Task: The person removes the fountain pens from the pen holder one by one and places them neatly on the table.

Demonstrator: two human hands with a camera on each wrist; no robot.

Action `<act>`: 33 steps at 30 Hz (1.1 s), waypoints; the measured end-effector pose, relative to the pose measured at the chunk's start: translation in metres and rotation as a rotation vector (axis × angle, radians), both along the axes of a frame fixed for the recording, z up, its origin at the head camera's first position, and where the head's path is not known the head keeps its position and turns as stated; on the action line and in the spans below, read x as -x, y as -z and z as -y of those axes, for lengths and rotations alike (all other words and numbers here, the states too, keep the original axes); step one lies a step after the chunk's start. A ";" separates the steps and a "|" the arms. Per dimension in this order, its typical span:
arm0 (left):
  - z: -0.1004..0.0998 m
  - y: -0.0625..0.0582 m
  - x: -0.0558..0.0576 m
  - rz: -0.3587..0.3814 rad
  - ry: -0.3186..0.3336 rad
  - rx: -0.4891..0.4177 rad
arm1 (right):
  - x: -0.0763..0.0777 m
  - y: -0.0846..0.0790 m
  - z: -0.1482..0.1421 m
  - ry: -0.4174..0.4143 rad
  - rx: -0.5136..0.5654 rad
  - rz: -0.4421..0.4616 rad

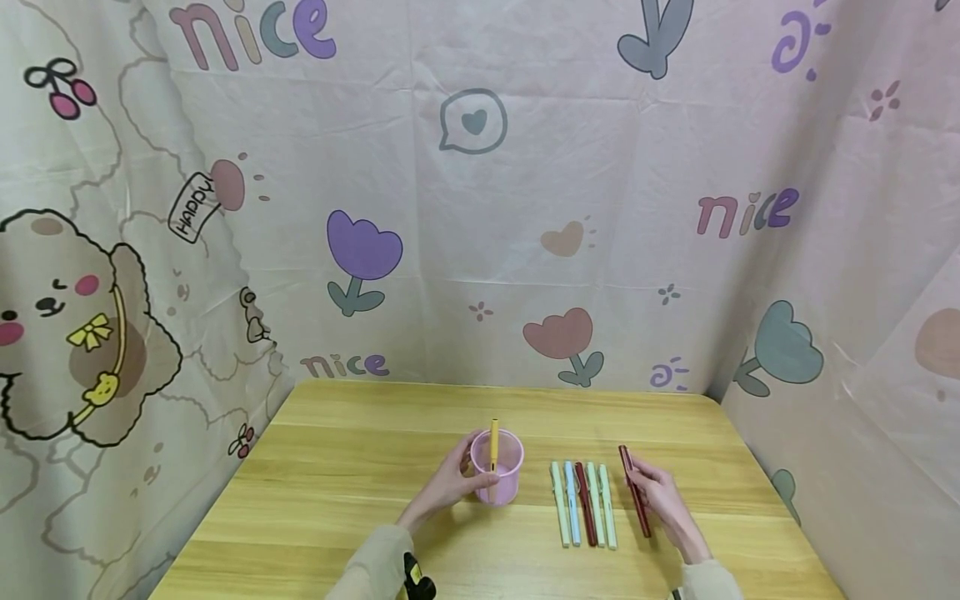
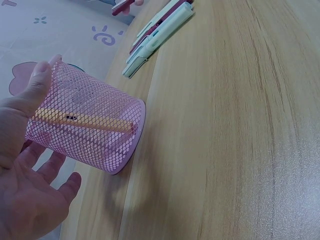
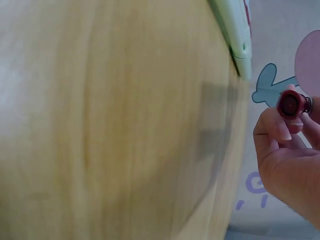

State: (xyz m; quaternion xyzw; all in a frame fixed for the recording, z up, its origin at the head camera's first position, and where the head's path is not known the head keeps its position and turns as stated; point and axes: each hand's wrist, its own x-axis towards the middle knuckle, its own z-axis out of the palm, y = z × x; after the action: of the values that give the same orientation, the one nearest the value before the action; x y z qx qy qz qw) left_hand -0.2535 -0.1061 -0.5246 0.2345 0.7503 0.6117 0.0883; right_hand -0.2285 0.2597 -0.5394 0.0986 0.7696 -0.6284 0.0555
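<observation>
My left hand (image 1: 448, 481) holds a pink mesh pen cup (image 1: 510, 486) near the middle of the table, thumb on the near side and fingers around the far side. Inside the cup stands a yellow pen (image 1: 494, 440), its upper end above the rim; the left wrist view shows it through the mesh (image 2: 82, 120). A dark red pen (image 1: 634, 492) is pinched in my right hand (image 1: 663, 497), raised over the table to the right of a row of pens. One end of that pen (image 3: 289, 105) faces the camera in the right wrist view.
Between the hands, several pens lie side by side: light green ones (image 1: 561, 506), a light blue one (image 1: 573, 506) and another dark red one (image 1: 586, 506). The wooden table (image 1: 315, 492) meets a patterned cloth (image 1: 450, 208) at its back and sides.
</observation>
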 end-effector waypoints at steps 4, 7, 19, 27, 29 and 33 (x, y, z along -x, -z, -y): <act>0.001 -0.012 -0.007 -0.001 0.014 0.008 | 0.000 0.006 0.000 0.008 -0.031 -0.013; 0.001 -0.016 -0.009 -0.004 0.016 0.017 | 0.001 0.010 0.000 0.015 -0.068 -0.035; 0.001 -0.013 -0.007 0.015 0.005 0.005 | 0.001 0.012 0.001 0.008 -0.081 -0.049; 0.001 -0.013 -0.008 0.017 0.001 0.001 | 0.004 0.019 0.000 -0.018 -0.127 -0.056; 0.001 -0.013 -0.008 0.020 0.001 -0.001 | 0.005 0.021 0.001 -0.005 -0.194 -0.067; 0.001 -0.013 -0.008 0.016 0.005 -0.001 | 0.006 0.023 0.004 0.020 -0.277 -0.076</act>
State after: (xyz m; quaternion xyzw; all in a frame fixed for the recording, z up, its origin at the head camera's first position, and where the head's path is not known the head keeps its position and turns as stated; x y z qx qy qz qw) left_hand -0.2454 -0.1066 -0.5115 0.2317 0.7487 0.6136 0.0958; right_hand -0.2345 0.2555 -0.5629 0.0892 0.8494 -0.5201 0.0060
